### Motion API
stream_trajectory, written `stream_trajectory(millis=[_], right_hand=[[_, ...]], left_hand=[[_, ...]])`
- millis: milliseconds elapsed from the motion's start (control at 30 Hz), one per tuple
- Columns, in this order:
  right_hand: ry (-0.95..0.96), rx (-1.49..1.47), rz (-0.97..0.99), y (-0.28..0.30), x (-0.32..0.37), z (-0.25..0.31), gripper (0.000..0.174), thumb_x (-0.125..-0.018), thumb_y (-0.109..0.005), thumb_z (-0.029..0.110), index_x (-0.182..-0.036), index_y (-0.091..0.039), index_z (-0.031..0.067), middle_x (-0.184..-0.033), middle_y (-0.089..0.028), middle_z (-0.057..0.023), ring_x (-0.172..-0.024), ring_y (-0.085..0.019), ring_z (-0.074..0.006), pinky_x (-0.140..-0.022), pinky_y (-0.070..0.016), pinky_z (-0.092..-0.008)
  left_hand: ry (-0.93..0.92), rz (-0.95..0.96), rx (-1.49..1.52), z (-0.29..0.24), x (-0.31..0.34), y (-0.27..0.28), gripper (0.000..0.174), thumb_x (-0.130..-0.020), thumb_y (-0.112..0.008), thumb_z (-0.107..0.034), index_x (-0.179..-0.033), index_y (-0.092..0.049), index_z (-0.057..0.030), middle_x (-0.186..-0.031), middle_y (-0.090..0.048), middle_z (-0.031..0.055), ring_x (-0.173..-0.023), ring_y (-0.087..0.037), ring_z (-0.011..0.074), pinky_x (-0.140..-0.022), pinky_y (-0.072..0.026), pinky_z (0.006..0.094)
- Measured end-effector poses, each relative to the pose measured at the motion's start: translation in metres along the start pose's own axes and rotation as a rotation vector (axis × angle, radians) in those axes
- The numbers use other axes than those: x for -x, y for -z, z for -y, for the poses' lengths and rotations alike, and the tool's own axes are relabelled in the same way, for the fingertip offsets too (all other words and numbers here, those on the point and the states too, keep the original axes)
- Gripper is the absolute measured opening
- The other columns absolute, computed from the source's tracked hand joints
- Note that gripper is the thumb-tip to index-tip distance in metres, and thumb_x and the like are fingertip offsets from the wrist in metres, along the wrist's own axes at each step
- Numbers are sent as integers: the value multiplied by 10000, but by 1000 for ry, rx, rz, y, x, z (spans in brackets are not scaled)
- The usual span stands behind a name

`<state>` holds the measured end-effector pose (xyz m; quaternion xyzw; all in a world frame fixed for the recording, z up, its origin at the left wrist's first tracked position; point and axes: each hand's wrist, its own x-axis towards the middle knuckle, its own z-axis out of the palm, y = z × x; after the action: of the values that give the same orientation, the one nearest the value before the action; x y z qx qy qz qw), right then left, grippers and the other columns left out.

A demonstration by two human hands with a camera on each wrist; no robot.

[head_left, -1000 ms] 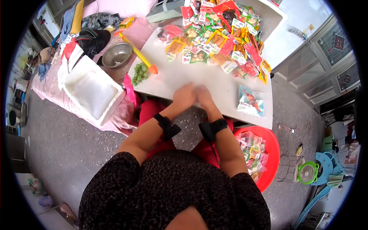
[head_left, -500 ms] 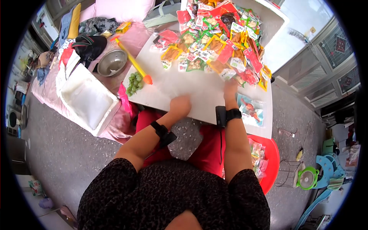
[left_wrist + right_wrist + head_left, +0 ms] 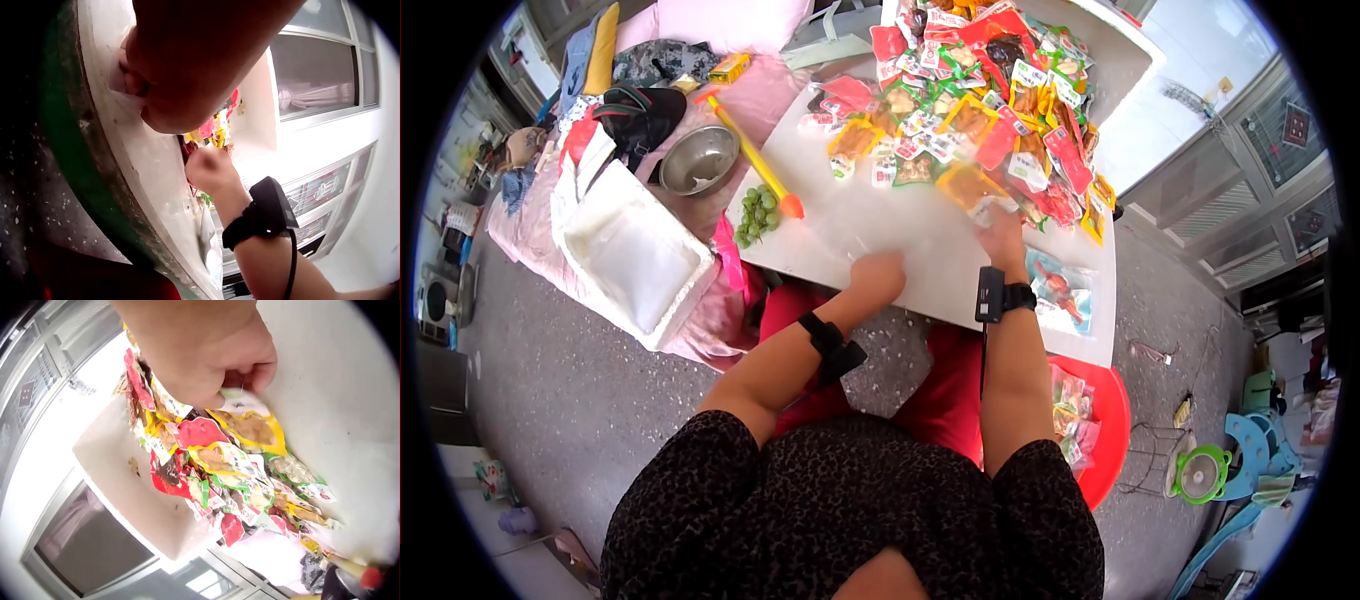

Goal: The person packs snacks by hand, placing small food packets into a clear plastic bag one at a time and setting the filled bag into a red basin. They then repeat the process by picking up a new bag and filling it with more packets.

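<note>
My right hand (image 3: 1002, 240) is at the near edge of a heap of snack packets (image 3: 1000, 110). Its thumb and fingers pinch the pale end of a yellow-edged snack packet (image 3: 253, 428), whose window shows brown food. Near the table's front edge, my left hand (image 3: 878, 278) has its fingers curled round a clear plastic bag (image 3: 119, 80), mostly hidden by the hand. A larger clear packet with a red and blue print (image 3: 1060, 290) lies to the right of my right hand.
The white table (image 3: 830, 230) also bears green grapes (image 3: 757, 213) and a yellow stick with an orange tip (image 3: 760, 165). A white foam box (image 3: 635, 255) and a metal bowl (image 3: 700, 160) lie on the pink bed at left. A red tub (image 3: 1108, 440) of packets stands below right.
My hands were together at the front edge; they have parted. The right hand reached right and forward to the heap and took hold of the yellow-edged packet. The left hand stayed near the edge.
</note>
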<state>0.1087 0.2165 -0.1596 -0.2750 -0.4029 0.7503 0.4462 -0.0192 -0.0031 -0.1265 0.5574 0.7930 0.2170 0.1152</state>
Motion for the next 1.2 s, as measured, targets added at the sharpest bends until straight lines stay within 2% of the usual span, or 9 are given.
stream_trajectory(millis=[33,100,133,467,600,900,1000,1100,1200], right_hand=[[181,100,48,7,4,-10,236,-755,-468,27,-972,-437,113,-896,-533,-39,-761,-554,-183,-560,-458,-305],[-95,-30,-132,-23,46,24,270,-749,-454,7,-1002,-427,96,-911,-528,-58,-781,-554,-201,-585,-473,-337],[-72,26,-69,-17,55,26,304,-745,-436,-10,-1037,-414,73,-927,-521,-76,-813,-550,-220,-644,-480,-376],[-162,-78,-21,-24,157,40,281,-742,-444,-25,-1019,-438,20,-940,-524,-101,-840,-545,-231,-729,-465,-358],[-215,-45,-34,-26,162,35,276,-735,-457,-23,-1010,-456,1,-945,-530,-109,-840,-547,-233,-736,-463,-356],[-323,20,27,-9,152,36,295,-738,-450,3,-1030,-429,-29,-912,-543,-127,-797,-562,-250,-702,-476,-370],[-356,67,84,-13,152,40,289,-731,-458,11,-1014,-435,-39,-899,-547,-127,-778,-567,-247,-692,-479,-359],[-407,54,140,-13,153,40,281,-723,-472,19,-996,-444,-40,-891,-547,-124,-771,-568,-242,-689,-481,-343],[-407,123,108,-22,158,48,277,-726,-469,23,-996,-444,-34,-890,-545,-124,-773,-568,-241,-680,-484,-346]], left_hand=[[4,3,16,0,0,-1,137,-702,-402,-141,-755,-474,-37,-732,-543,155,-721,-523,325,-632,-402,433],[12,14,47,0,1,-5,159,-708,-392,-146,-790,-476,-39,-763,-546,156,-755,-521,324,-656,-401,430],[-3,1,64,-1,1,-6,168,-710,-389,-148,-804,-478,-41,-779,-547,155,-771,-519,321,-667,-400,427],[83,94,115,-12,2,-5,256,-748,-366,-181,-934,-495,-62,-911,-542,154,-880,-502,309,-729,-392,415],[67,36,151,-19,4,-3,201,-743,-399,-162,-864,-513,-49,-829,-561,157,-812,-527,320,-676,-410,423],[26,106,229,-22,13,9,244,-764,-372,-190,-927,-490,-51,-944,-514,158,-915,-467,318,-747,-377,407],[1,-32,280,-14,9,-9,227,-763,-376,-187,-908,-485,-51,-898,-518,163,-891,-474,324,-731,-381,405],[120,-26,284,-20,10,1,196,-763,-377,-178,-869,-481,-50,-843,-519,165,-849,-484,330,-711,-384,411],[64,-56,272,-16,10,-6,176,-763,-383,-179,-839,-476,-50,-808,-519,164,-809,-490,335,-693,-381,423]])
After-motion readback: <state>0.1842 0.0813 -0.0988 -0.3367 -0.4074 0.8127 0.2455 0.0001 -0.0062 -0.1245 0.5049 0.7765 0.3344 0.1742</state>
